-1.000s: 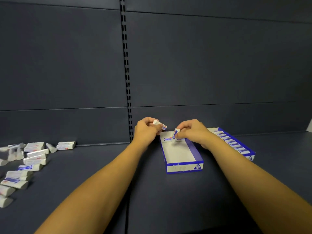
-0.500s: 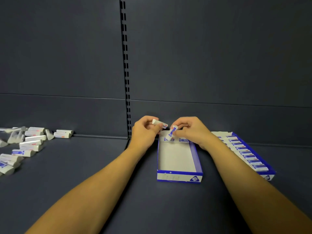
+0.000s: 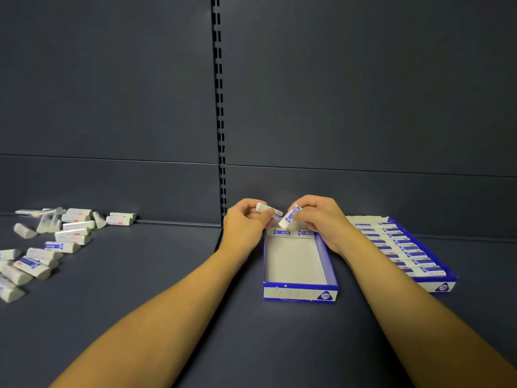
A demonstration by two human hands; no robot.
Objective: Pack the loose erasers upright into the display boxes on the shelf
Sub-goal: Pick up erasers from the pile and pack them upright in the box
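A blue and white display box (image 3: pixel 299 294) lies open on the dark shelf in front of me, with two erasers (image 3: pixel 293 233) standing at its far end. My left hand (image 3: pixel 246 224) pinches a white eraser (image 3: pixel 264 208) above the box's far left corner. My right hand (image 3: pixel 319 217) pinches a second eraser (image 3: pixel 289 218), tilted, just over the far end of the box. Loose erasers (image 3: pixel 56 242) lie scattered at the left of the shelf.
A second display box (image 3: pixel 439 285), filled with a row of erasers, sits to the right of the open one. The shelf's back panel and a slotted upright (image 3: pixel 219 107) rise right behind the hands.
The view has shifted and drawn nearer. My right hand has lifted its eraser slightly and tilted it over the box's far end. The left hand still holds its eraser.
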